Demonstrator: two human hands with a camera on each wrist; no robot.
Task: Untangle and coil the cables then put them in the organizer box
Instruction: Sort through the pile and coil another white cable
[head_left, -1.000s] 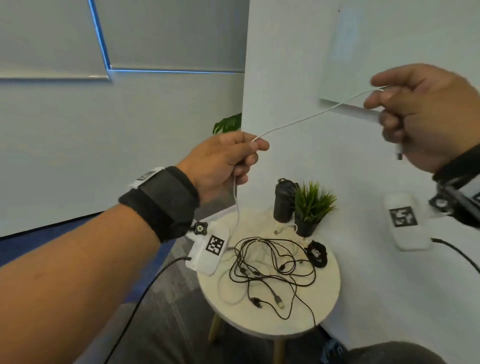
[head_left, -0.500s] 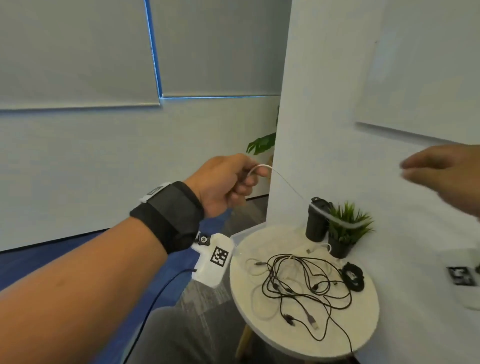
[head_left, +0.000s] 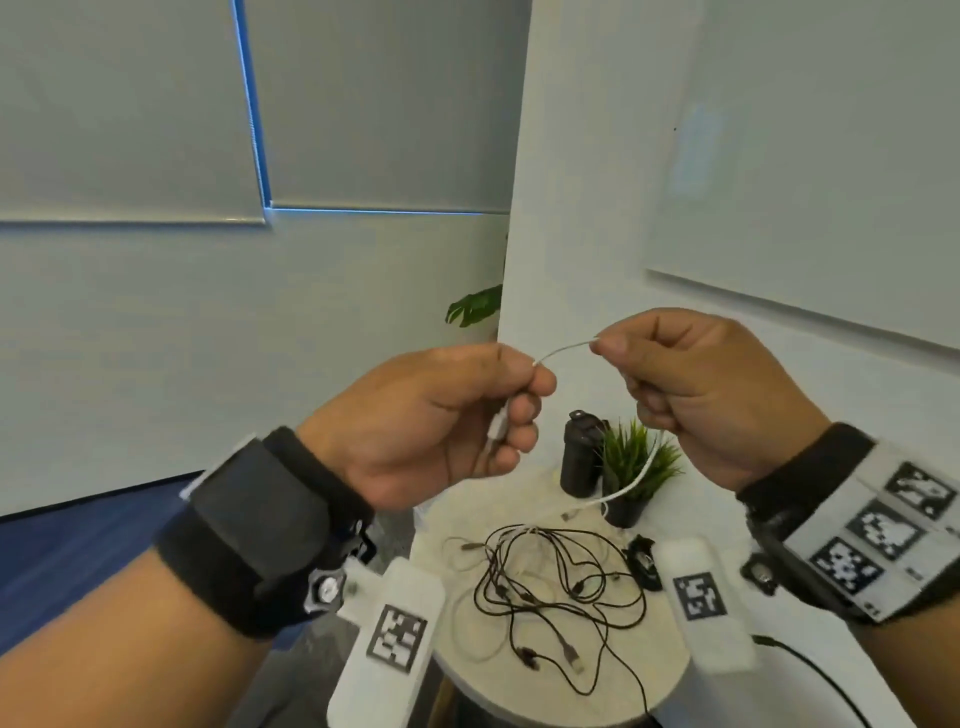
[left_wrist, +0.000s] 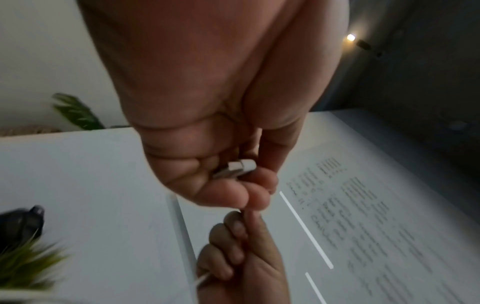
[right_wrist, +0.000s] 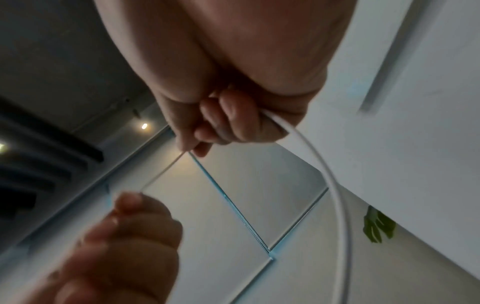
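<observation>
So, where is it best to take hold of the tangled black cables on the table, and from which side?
Probably at a free plug end of the black cables, coming from above at the near edge: the ends lie outside the knot, clear of the plant.

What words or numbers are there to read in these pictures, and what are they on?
No text can be read.
White wall board: rows of dark writing, too blurred to read.
White tag hanging under the left wrist: a black-and-white square code, no letters.
White tag under the right wrist: the same.
White band on the right wrist: three square codes, plus small print too tiny to read.
</observation>
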